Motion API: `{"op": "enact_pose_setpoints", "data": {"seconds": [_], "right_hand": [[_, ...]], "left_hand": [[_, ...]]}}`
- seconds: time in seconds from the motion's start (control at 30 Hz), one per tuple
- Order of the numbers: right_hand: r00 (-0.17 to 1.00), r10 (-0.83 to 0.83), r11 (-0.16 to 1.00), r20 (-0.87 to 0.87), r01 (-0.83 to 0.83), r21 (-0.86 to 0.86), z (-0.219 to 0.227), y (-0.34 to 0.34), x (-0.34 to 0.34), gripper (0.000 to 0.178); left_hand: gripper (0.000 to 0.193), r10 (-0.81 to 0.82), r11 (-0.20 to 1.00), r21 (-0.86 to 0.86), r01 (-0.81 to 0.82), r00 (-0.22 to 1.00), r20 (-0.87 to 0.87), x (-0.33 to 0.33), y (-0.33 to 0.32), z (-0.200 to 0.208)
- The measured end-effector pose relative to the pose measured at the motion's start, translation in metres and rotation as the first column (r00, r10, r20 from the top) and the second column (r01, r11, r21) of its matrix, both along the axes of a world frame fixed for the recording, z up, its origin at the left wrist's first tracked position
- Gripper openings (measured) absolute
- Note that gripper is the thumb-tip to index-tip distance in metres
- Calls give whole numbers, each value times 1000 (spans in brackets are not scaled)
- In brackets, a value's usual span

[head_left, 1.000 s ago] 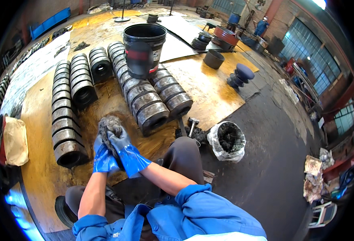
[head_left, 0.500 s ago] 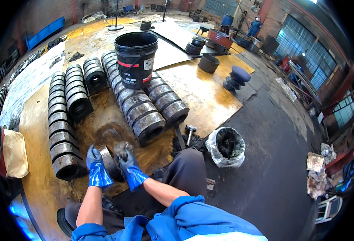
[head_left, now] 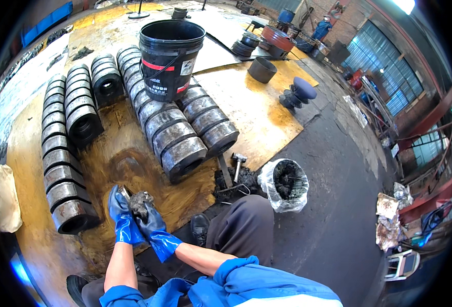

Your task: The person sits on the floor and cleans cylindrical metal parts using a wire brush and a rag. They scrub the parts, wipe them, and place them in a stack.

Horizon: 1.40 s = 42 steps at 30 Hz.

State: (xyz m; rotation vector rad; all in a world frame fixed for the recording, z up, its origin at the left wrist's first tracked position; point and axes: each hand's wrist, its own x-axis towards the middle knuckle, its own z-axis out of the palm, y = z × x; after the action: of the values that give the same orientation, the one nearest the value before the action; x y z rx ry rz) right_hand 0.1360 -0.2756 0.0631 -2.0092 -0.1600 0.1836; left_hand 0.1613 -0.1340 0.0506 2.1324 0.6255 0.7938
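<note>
Both hands wear blue rubber gloves and are close together, low over the stained sheet floor. My left hand (head_left: pixel 119 205) is closed on the edge of a steel ring (head_left: pixel 126 193), which is mostly hidden between the gloves. My right hand (head_left: pixel 153 225) grips a grey, fluffy wad of rag (head_left: pixel 141 201) against the ring. Left of my hands runs a row of thick steel rings (head_left: pixel 65 176) lying on their sides. Another such row (head_left: pixel 177 146) stands ahead to the right, with a black bucket (head_left: pixel 169 66) on top of it.
A hammer (head_left: pixel 239 166) lies on dark shavings by my right knee, beside a flat metal bar (head_left: pixel 225 171). A plastic-lined bin (head_left: pixel 286 187) of black fibrous waste stands to the right. Farther off are a short pipe piece (head_left: pixel 262 70) and a purple-topped stool (head_left: pixel 302 89). A person (head_left: pixel 321 28) stands far back.
My hands have come closer together and slightly toward my body. The ring, earlier plainly visible between them, is now mostly covered by gloves and rag. The whole view has shifted somewhat.
</note>
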Motion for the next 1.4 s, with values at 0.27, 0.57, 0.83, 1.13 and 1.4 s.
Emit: {"op": "enact_pose_setpoints", "data": {"seconds": [0.27,0.57,0.83,1.13,1.4], "right_hand": [[998,58,991,-18,-55,122,-27,10,37,62],[984,105,848,-146,-12,531,-35,28,76,53],[941,289,697,176,-333,635,-58,49,125,38],[973,193,969,126,-209,128,-164,70,156,36],[803,518,716,-294,-596,-364,-132,7,119,35]], "left_hand": [[67,-25,999,-33,24,999,-20,2,15,-25],[45,28,998,55,-26,999,-27,-7,2,0],[40,65,974,221,-58,997,-28,14,-10,10],[40,60,963,260,-70,997,45,24,-9,9],[36,74,954,287,-82,997,36,14,-7,6]]}}
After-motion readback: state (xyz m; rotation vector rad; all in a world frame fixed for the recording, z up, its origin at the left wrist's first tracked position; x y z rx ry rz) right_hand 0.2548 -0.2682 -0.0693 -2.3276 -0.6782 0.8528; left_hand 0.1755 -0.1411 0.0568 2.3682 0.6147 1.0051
